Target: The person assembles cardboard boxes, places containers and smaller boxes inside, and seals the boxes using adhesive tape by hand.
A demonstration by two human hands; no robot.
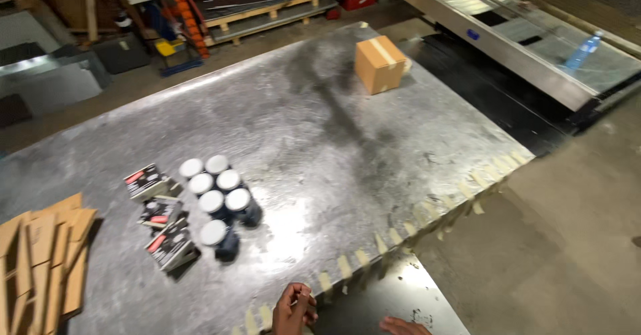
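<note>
At the near edge of the metal table (320,141), where strips of tape (344,266) hang in a row, the left hand (292,310) is seen curled, its fingers pinched on what looks like a small piece of tape. The step in hand is judged to be tape handling at that edge. Only the fingertips of the right hand (400,326) are shown, flat on a lower metal sheet (394,295); its grip cannot be told. Capped jars (217,198) and small cartons (160,218) are stood toward the left edge, a sealed box (379,63) near the far edge.
</note>
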